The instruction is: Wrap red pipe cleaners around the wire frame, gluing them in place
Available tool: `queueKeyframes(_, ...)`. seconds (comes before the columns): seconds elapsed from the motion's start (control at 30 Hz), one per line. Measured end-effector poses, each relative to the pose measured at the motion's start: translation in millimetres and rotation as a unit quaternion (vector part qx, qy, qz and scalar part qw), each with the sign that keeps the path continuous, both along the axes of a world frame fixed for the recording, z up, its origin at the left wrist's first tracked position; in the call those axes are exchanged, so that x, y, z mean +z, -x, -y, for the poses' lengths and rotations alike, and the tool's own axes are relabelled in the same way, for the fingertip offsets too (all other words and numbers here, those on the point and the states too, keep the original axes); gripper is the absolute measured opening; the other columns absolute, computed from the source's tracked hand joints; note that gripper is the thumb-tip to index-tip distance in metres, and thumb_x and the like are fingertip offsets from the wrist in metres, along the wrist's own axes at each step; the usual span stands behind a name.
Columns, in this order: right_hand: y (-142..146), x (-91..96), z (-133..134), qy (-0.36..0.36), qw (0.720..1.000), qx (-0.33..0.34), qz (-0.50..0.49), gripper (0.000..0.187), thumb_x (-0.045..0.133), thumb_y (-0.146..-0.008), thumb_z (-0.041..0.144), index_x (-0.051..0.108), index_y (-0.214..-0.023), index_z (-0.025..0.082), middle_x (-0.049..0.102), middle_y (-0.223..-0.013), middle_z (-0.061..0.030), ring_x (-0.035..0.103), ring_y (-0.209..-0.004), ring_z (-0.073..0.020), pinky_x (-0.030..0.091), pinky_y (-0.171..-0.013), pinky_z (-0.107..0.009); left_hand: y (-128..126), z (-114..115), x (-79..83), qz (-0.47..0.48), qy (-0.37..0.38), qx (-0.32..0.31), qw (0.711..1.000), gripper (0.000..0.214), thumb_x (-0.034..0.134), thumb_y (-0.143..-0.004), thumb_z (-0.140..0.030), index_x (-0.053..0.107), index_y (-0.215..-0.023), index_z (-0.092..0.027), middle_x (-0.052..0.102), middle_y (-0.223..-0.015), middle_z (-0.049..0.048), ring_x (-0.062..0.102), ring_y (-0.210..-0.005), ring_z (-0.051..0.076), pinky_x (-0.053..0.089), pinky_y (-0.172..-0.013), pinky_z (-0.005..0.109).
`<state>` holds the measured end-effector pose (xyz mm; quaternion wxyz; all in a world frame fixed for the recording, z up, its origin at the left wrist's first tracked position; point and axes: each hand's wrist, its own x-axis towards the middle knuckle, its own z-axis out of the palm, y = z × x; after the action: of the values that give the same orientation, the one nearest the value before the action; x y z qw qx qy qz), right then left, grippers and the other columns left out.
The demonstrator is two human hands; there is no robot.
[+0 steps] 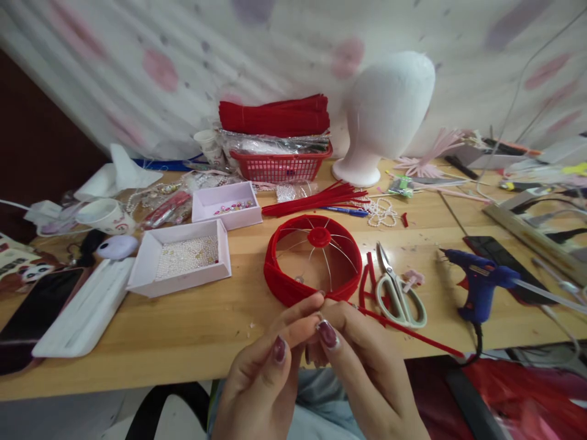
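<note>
My left hand (270,360) and my right hand (367,360) meet fingertip to fingertip at the table's front edge. Both are closed in a pinch, and whatever lies between the fingertips is too small or hidden to make out. Just beyond them lies a round red fuzzy frame (270,278), with thin silvery wires running from its rim to a red hub (319,237). A long red chenille stem (413,333) runs out to the right from behind my right hand; I cannot tell whether that hand touches it. Scissors with pale green handles (400,302) lie to the right, beside short red stem pieces (368,278).
White boxes of beads (178,284) and gems (227,221) stand left. A blue glue gun (479,278) is at right, its cord trailing forward. Behind are red stems (316,200), a red basket (279,168) and a white foam head (389,110). Phones (41,311) lie at left.
</note>
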<state>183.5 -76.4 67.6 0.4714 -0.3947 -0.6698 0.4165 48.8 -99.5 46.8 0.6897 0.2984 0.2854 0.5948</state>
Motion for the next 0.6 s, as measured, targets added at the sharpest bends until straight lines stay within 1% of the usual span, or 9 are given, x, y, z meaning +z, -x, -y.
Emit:
queueKeyframes(0.17,-1,-2.2,1,-0.010,1.000,0.017,0.013,0.023,0.043,-0.109,0.026,0.057,-0.091,0.026,0.055,-0.077,0.0048,0.055,-0.071,-0.0078,0.044,-0.063,-0.018,-3,1,-0.3,0.021,0.026,0.007,0.999,0.022,0.071,-0.092,-0.051,0.083,-0.105,-0.038,0.071,-0.139,0.0016,0.062,-0.133,0.026,0.052,-0.110,0.035)
queueKeyframes(0.27,-4,-4.9,2,-0.031,0.998,0.032,0.034,0.021,0.043,-0.107,0.023,0.059,-0.095,0.026,0.057,-0.078,0.0044,0.056,-0.072,-0.0080,0.045,-0.064,-0.019,2,0,-9.5,0.007,0.038,0.009,0.999,0.019,0.072,-0.091,-0.052,0.083,-0.102,-0.041,0.076,-0.128,0.0010,0.071,-0.117,0.022,0.059,-0.097,0.032)
queueKeyframes(0.33,-8,-7.9,3,-0.055,0.997,0.021,0.041,0.018,0.045,-0.106,0.021,0.059,-0.095,0.025,0.059,-0.080,0.0040,0.057,-0.073,-0.0083,0.045,-0.066,-0.020,9,-1,-18.6,-0.047,0.022,0.045,0.998,0.012,0.075,-0.090,-0.047,0.084,-0.096,-0.041,0.079,-0.113,-0.0003,0.073,-0.104,0.018,0.060,-0.090,0.028)
queueKeyframes(0.37,-10,-9.7,2,-0.068,0.997,0.003,0.042,0.016,0.047,-0.105,0.019,0.060,-0.096,0.025,0.060,-0.082,0.0034,0.058,-0.075,-0.0088,0.045,-0.067,-0.020,12,-1,-23.4,-0.094,0.006,0.085,0.992,0.009,0.076,-0.090,-0.044,0.084,-0.093,-0.040,0.079,-0.106,-0.0009,0.073,-0.098,0.017,0.060,-0.087,0.026)
queueKeyframes(0.4,-13,-11.8,1,-0.083,0.995,-0.025,0.040,0.015,0.049,-0.103,0.017,0.061,-0.099,0.024,0.062,-0.086,0.0024,0.059,-0.079,-0.0095,0.046,-0.070,-0.021,15,-2,-28.0,-0.156,-0.012,0.134,0.979,0.008,0.077,-0.090,-0.041,0.084,-0.092,-0.039,0.077,-0.101,-0.0009,0.072,-0.095,0.015,0.059,-0.084,0.023)
queueKeyframes(0.43,-15,-13.9,-2,-0.101,0.992,-0.062,0.040,0.014,0.052,-0.101,0.015,0.062,-0.102,0.024,0.063,-0.090,0.0013,0.060,-0.084,-0.0106,0.047,-0.073,-0.022,16,-2,-32.1,-0.227,-0.023,0.181,0.957,0.009,0.075,-0.092,-0.039,0.084,-0.095,-0.037,0.074,-0.101,-0.0002,0.070,-0.094,0.015,0.058,-0.083,0.022)
queueKeyframes(0.5,-21,-17.7,-12,-0.138,0.978,-0.146,0.055,0.019,0.058,-0.097,0.011,0.064,-0.109,0.025,0.063,-0.099,-0.0011,0.060,-0.095,-0.0133,0.048,-0.081,-0.025,14,-2,-38.6,-0.363,-0.033,0.242,0.899,0.020,0.069,-0.096,-0.037,0.079,-0.113,-0.035,0.069,-0.112,0.0028,0.066,-0.098,0.016,0.058,-0.084,0.025)
queueKeyframes(0.53,-24,-19.0,-18,-0.153,0.969,-0.182,0.071,0.023,0.061,-0.095,0.011,0.065,-0.113,0.025,0.063,-0.104,-0.0023,0.059,-0.100,-0.0147,0.048,-0.085,-0.027,11,-3,-40.9,-0.415,-0.038,0.250,0.874,0.030,0.065,-0.099,-0.038,0.073,-0.127,-0.035,0.066,-0.123,0.0052,0.064,-0.104,0.018,0.057,-0.087,0.028)
queueKeyframes(0.6,-30,-19.9,-32,-0.179,0.948,-0.236,0.117,0.029,0.065,-0.093,0.011,0.066,-0.119,0.024,0.063,-0.111,-0.0045,0.059,-0.107,-0.0174,0.048,-0.091,-0.031,3,-4,-44.2,-0.488,-0.066,0.242,0.836,0.049,0.057,-0.102,-0.039,0.052,-0.151,-0.034,0.053,-0.143,0.0096,0.059,-0.119,0.023,0.055,-0.098,0.037)
